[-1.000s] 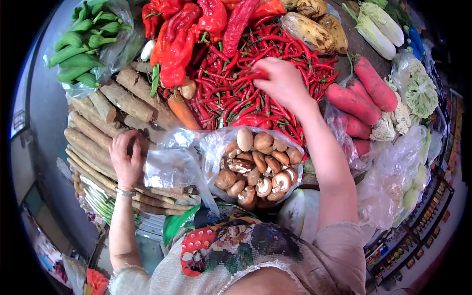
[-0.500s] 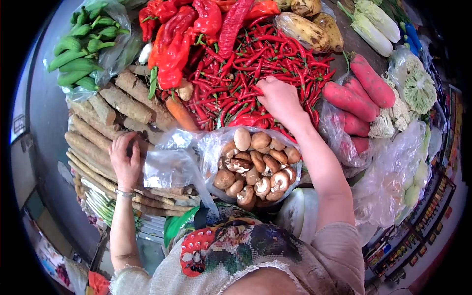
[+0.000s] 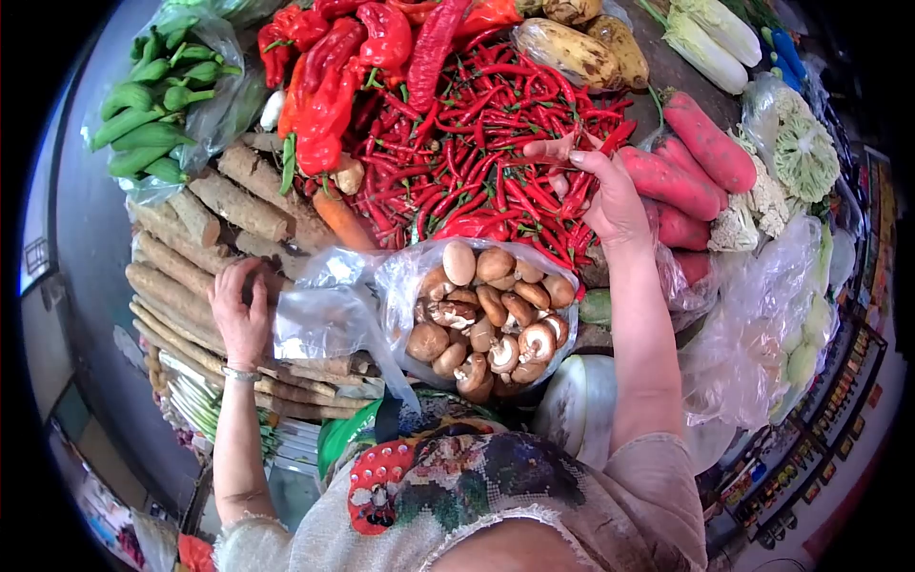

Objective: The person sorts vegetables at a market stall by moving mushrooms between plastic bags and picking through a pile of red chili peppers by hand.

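My left hand rests on the long brown roots at the left, its fingers loosely curved and the thumb apart. A clear plastic bag lies just to its right. Over the right side of the heap of thin red chilies is my right hand, fingers spread and pointing left. Red chilies show between and around those fingers; I see none firmly gripped. Close in front of my body, brown mushrooms fill an open plastic bag.
Large red peppers and green pods lie at the upper left. Red-skinned roots, cauliflower and a bulky clear bag are at the right. A pale melon sits beside the mushrooms.
My right hand has moved right across the chili heap, and its fingers have spread. My left hand stays on the roots. The whole view has shifted slightly.
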`<action>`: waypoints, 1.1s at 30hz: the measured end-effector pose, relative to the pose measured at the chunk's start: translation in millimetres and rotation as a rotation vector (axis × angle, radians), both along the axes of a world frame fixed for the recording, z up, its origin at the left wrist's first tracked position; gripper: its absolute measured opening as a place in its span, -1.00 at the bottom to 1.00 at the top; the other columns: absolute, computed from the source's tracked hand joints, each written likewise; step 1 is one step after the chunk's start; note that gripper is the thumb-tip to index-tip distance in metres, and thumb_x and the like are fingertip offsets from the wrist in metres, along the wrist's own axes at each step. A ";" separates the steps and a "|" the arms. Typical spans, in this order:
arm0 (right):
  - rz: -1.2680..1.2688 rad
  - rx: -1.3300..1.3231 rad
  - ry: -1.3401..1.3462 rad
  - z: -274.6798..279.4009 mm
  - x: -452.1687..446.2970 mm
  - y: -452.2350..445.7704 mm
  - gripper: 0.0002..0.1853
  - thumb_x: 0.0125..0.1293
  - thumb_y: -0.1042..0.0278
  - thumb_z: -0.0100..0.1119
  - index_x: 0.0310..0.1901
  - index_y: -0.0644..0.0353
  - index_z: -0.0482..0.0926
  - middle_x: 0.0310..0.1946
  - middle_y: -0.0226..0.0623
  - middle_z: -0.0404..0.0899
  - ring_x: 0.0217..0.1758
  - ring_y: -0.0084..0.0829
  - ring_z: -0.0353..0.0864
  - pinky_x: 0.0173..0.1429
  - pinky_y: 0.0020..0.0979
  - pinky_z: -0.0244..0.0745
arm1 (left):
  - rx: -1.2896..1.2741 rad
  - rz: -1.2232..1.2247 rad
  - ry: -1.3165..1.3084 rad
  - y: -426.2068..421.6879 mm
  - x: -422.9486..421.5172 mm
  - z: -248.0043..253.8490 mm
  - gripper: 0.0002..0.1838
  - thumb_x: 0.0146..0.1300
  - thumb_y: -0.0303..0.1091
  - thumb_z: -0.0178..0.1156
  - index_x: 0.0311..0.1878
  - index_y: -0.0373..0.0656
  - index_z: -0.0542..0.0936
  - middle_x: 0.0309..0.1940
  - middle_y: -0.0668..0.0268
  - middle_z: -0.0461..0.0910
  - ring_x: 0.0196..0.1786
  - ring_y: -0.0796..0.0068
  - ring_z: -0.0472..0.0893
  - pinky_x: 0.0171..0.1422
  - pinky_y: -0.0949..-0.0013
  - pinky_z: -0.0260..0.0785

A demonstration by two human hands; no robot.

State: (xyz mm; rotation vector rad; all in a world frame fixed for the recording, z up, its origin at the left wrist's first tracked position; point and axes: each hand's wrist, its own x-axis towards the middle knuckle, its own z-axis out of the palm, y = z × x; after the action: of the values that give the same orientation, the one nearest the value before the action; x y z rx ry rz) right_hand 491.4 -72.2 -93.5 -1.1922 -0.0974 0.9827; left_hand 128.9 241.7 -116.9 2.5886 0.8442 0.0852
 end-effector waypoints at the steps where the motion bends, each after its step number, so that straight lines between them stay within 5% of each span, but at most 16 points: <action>1: 0.003 0.037 0.038 -4.1 0.1 0.8 -0.76 0.36 0.40 0.04 -0.02 0.26 0.56 -0.09 -0.03 0.71 -0.36 -0.52 0.55 -0.25 -0.52 0.50 | 0.007 -0.009 -0.008 1.3 -0.8 -0.9 -0.77 0.25 -0.39 0.18 -0.04 -0.17 0.62 -0.05 0.16 0.64 0.12 0.13 0.55 0.30 0.17 0.25; 5: -0.091 0.135 0.292 -25.8 -2.1 11.3 -0.83 0.34 0.40 0.02 -0.10 0.21 0.55 -0.26 -0.09 0.69 -0.37 -0.45 0.61 -0.31 -0.52 0.50 | 0.018 -0.016 -0.017 1.9 -0.7 -1.2 -0.77 0.25 -0.39 0.18 -0.04 -0.18 0.62 -0.07 0.16 0.64 0.11 0.14 0.56 0.29 0.18 0.26; 9: 0.129 -0.138 0.104 -24.1 -2.5 31.1 -0.88 0.34 0.37 0.15 -0.16 0.18 0.58 -0.36 -0.35 0.66 -0.47 -0.56 0.57 -0.44 -0.62 0.39 | 0.010 -0.010 -0.010 1.3 0.5 0.7 -0.77 0.25 -0.38 0.18 -0.04 -0.18 0.62 -0.07 0.16 0.64 0.11 0.14 0.56 0.28 0.18 0.26; 11: 0.171 -0.247 -0.105 -27.6 -14.8 47.2 -0.87 0.36 0.34 0.22 -0.15 0.18 0.59 -0.37 -0.42 0.65 -0.47 -0.63 0.55 -0.43 -0.61 0.39 | 0.013 -0.008 -0.007 0.7 1.5 1.0 -0.77 0.26 -0.38 0.17 -0.04 -0.18 0.62 -0.07 0.16 0.64 0.11 0.14 0.56 0.27 0.18 0.26; 17: 0.419 -0.785 -1.097 -29.3 -30.3 83.4 -0.73 0.25 0.15 0.28 -0.26 0.21 0.60 -0.37 -0.11 0.62 -0.22 0.02 0.63 -0.16 -0.02 0.50 | 0.011 -0.005 0.002 0.7 3.2 1.7 -0.78 0.26 -0.39 0.18 -0.05 -0.18 0.62 -0.06 0.17 0.65 0.12 0.14 0.56 0.27 0.17 0.26; 20: 0.499 -0.791 -1.336 -41.1 -42.4 94.0 -0.79 0.24 0.19 0.30 -0.25 0.14 0.60 -0.36 -0.15 0.59 -0.24 -0.05 0.64 -0.20 -0.04 0.53 | -0.002 0.002 -0.003 0.4 2.3 1.2 -0.79 0.26 -0.40 0.19 -0.06 -0.18 0.62 -0.06 0.17 0.65 0.12 0.15 0.56 0.27 0.17 0.27; 28: 0.728 -0.893 -1.434 -56.6 -37.1 88.6 -0.80 0.20 0.27 0.34 -0.16 0.06 0.64 -0.33 -0.20 0.58 -0.19 -0.11 0.66 -0.19 -0.07 0.54 | -0.003 0.007 -0.013 -3.5 5.5 3.8 -0.79 0.26 -0.40 0.19 -0.04 -0.17 0.61 -0.06 0.16 0.63 0.12 0.14 0.55 0.25 0.18 0.27; 33: 0.559 -0.898 -1.237 -31.0 -7.0 47.6 -0.75 0.28 0.19 0.26 -0.06 0.03 0.69 -0.22 -0.18 0.66 -0.13 -0.10 0.67 -0.07 -0.14 0.55 | 0.015 -0.027 -0.008 -1.4 6.9 6.3 -0.80 0.28 -0.39 0.18 -0.05 -0.16 0.61 -0.06 0.18 0.63 0.13 0.16 0.54 0.23 0.18 0.26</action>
State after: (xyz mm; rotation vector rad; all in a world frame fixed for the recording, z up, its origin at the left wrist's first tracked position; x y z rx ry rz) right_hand 484.4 -24.6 -124.4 -2.5734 -1.1022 0.5875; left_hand 135.8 240.3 -110.6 2.6109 0.8084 0.0943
